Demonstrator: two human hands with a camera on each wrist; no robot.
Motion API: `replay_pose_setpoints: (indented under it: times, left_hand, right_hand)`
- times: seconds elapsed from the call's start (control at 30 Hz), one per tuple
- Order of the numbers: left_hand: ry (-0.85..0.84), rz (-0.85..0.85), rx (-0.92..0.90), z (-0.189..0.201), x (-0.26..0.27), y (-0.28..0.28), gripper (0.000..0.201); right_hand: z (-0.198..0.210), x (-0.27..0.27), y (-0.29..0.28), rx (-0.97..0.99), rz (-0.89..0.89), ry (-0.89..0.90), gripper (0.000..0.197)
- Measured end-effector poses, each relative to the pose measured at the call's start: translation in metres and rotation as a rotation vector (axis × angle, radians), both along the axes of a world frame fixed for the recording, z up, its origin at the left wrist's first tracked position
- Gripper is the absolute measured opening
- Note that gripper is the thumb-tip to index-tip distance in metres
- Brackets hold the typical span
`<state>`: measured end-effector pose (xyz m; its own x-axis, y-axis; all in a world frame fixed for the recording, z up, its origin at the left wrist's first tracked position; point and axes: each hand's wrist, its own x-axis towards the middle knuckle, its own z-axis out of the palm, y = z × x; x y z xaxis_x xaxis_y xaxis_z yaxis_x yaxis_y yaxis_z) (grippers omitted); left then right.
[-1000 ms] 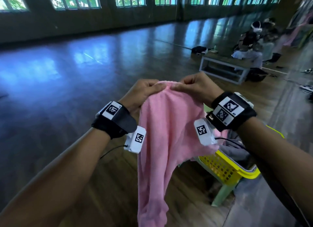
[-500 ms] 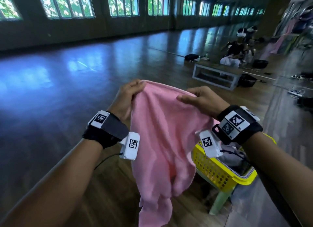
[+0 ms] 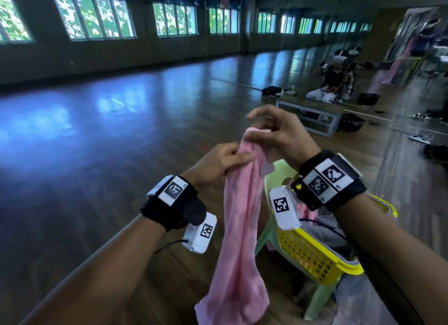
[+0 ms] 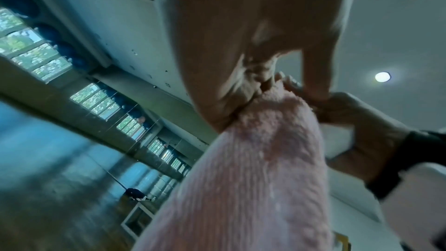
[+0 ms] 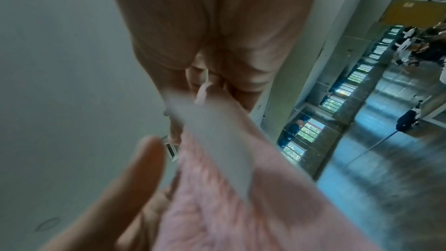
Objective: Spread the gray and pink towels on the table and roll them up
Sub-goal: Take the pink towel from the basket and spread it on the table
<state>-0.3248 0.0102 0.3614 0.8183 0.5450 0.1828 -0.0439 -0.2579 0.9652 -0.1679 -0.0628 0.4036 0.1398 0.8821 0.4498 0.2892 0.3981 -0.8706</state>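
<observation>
The pink towel [image 3: 238, 230] hangs bunched into a narrow strip in front of me, above the wooden floor. My left hand [image 3: 224, 163] grips it just below its top, fingers curled round the cloth [image 4: 255, 178]. My right hand [image 3: 271, 134] is a little higher and pinches the towel's top corner, index finger lifted. In the right wrist view the towel [image 5: 241, 209] and its white label run up into my right fingers [image 5: 205, 75]. Grey cloth [image 3: 326, 227], seemingly the gray towel, lies in the yellow basket [image 3: 312, 256] under my right wrist.
The basket rests on a light green plastic chair [image 3: 317, 303] at lower right. A low bench [image 3: 308, 117] stands farther off, with a seated person [image 3: 332, 84] and bags behind it. Open wooden floor [image 3: 97, 142] stretches to the left and ahead.
The towel's top edge was held spread between my hands; now my hands are close together, the right above the left, and the towel hangs gathered in a narrow strip.
</observation>
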Motion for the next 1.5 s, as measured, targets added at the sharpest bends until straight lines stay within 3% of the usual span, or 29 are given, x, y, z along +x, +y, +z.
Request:
replay_pose_setpoints:
  times: [0.07,0.17,0.27,0.4,0.53,0.63,0.7,0.8,0.87,1.07,1.2,1.27,1.33,1.4,1.43,1.5]
  left_hand:
    - [-0.073,0.088,0.029,0.0,0.003,0.002,0.032]
    - [-0.191,0.252,0.034,-0.004,0.005,0.006,0.028]
    - [-0.178,0.315,0.079,-0.005,0.011,0.002,0.028]
    - [-0.128,0.199,0.083,-0.005,0.017,-0.002,0.027]
    - [-0.173,0.466,0.218,0.008,0.019,0.004,0.024]
    - [-0.368,0.576,0.074,0.026,0.01,0.024,0.019]
    - [-0.369,0.534,0.029,0.027,0.01,0.027,0.022]
    - [-0.034,0.254,0.213,0.006,0.02,0.006,0.031]
    - [0.077,0.1,0.157,-0.008,0.026,-0.004,0.028]
    - [-0.043,0.262,0.188,0.0,0.036,0.004,0.022]
    - [-0.139,0.474,0.226,0.023,0.039,0.011,0.027]
    - [-0.21,0.543,0.152,0.033,0.031,0.016,0.028]
    - [-0.143,0.338,0.105,0.032,0.025,0.014,0.03]
    - [0.084,0.094,0.149,0.017,0.026,0.0,0.026]
    - [0.161,0.053,0.174,0.01,0.027,-0.005,0.025]
    - [0.083,0.074,0.085,0.003,0.028,-0.005,0.018]
  right_hand:
    - [-0.011,-0.003,0.0,-0.019,-0.074,0.091,0.029]
    - [-0.044,-0.001,-0.006,-0.22,-0.061,0.221,0.012]
    - [-0.055,-0.001,-0.012,-0.239,-0.075,0.326,0.004]
    - [-0.046,0.002,-0.014,-0.113,-0.112,0.241,0.009]
    - [-0.068,0.009,-0.018,-0.155,-0.122,0.117,0.02]
    - [-0.095,0.017,-0.028,-0.211,-0.131,0.061,0.017]
    - [-0.097,0.023,-0.031,-0.198,-0.144,0.056,0.017]
    - [-0.075,0.03,-0.023,-0.041,-0.203,-0.083,0.011]
    - [-0.06,0.033,-0.018,0.007,-0.222,-0.156,0.01]
    - [-0.063,0.028,-0.016,-0.137,-0.145,-0.056,0.014]
    - [-0.092,0.014,-0.029,-0.235,-0.092,0.16,0.02]
    - [-0.102,0.019,-0.036,-0.211,-0.141,0.088,0.019]
    - [-0.096,0.028,-0.037,-0.129,-0.189,0.008,0.019]
    - [-0.079,0.031,-0.034,-0.035,-0.217,-0.023,0.019]
    - [-0.071,0.03,-0.032,0.001,-0.224,-0.04,0.02]
    - [-0.066,0.027,-0.028,0.023,-0.259,-0.035,0.023]
